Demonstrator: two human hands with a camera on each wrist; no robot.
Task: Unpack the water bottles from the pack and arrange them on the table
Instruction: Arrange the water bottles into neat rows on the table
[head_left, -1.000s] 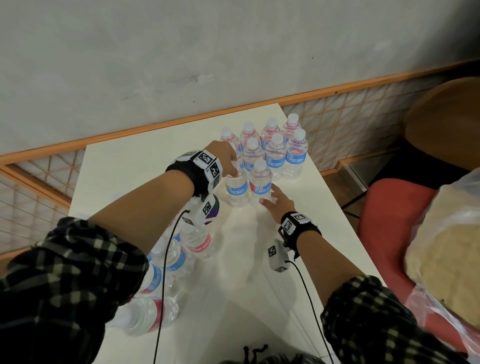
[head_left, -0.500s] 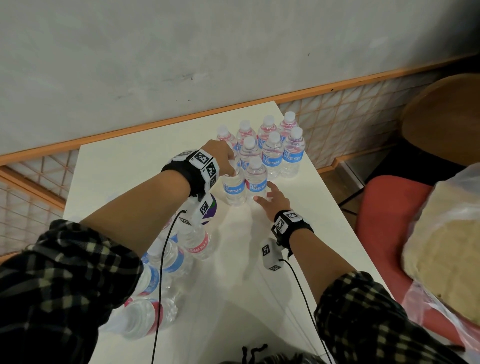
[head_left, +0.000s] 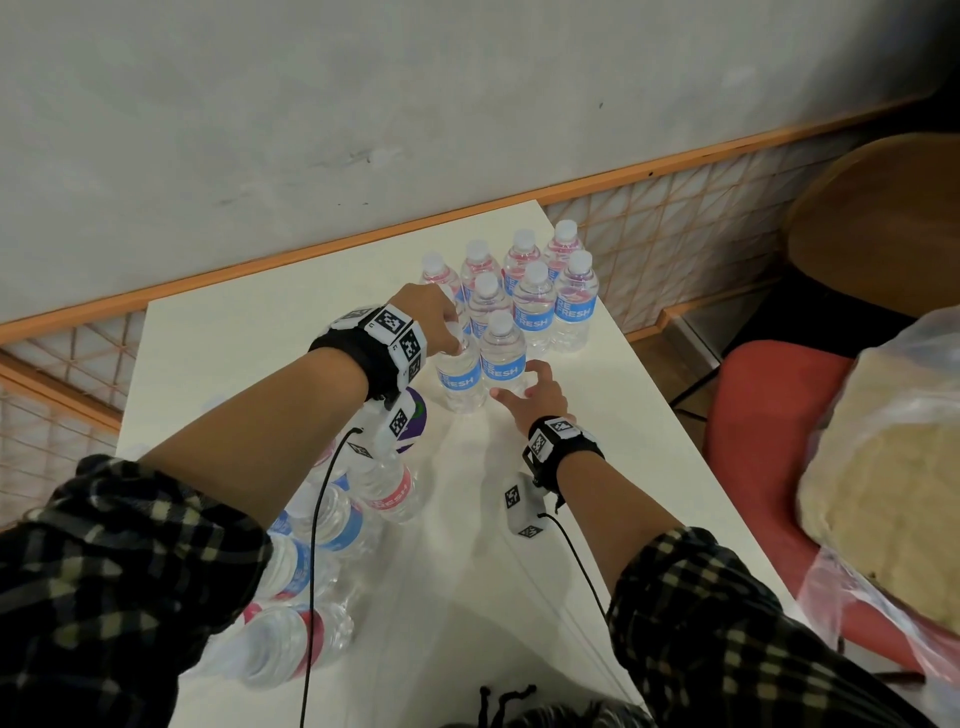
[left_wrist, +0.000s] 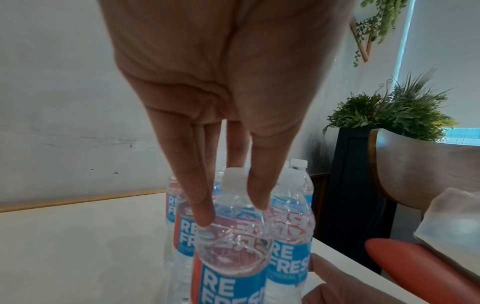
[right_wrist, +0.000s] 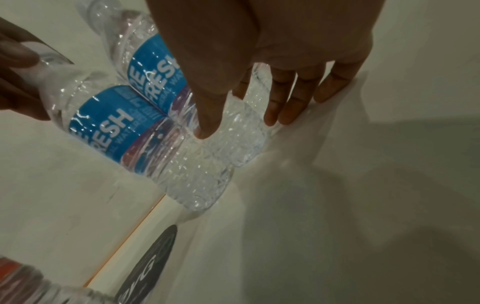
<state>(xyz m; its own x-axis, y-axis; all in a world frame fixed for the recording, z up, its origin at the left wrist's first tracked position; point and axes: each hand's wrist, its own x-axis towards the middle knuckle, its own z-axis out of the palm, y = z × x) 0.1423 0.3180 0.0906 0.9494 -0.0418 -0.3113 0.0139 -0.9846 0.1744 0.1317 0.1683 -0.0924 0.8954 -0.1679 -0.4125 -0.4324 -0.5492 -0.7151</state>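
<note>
Several clear water bottles with blue labels stand grouped (head_left: 535, 301) at the far right of the white table (head_left: 234, 353). My left hand (head_left: 447, 332) pinches the top of the front left bottle (head_left: 460, 379); in the left wrist view its fingers (left_wrist: 200, 205) come down around the white cap (left_wrist: 233, 176). My right hand (head_left: 519, 384) lies with straight fingers against the base of the front right bottle (head_left: 503, 364); its thumb (right_wrist: 207, 123) touches the bottle's lower part (right_wrist: 233, 127). The torn pack (head_left: 332, 525) with several bottles lying in it is under my left forearm.
A red chair seat (head_left: 769, 395) carrying a clear plastic bag (head_left: 893, 467) stands close to the table's right edge. A brown chair back (head_left: 883, 223) is behind it. A grey wall with an orange rail (head_left: 322, 249) runs along the table's far side.
My right hand has edged up against the base of the front right bottle. My left hand keeps its hold on the front left bottle's top.
</note>
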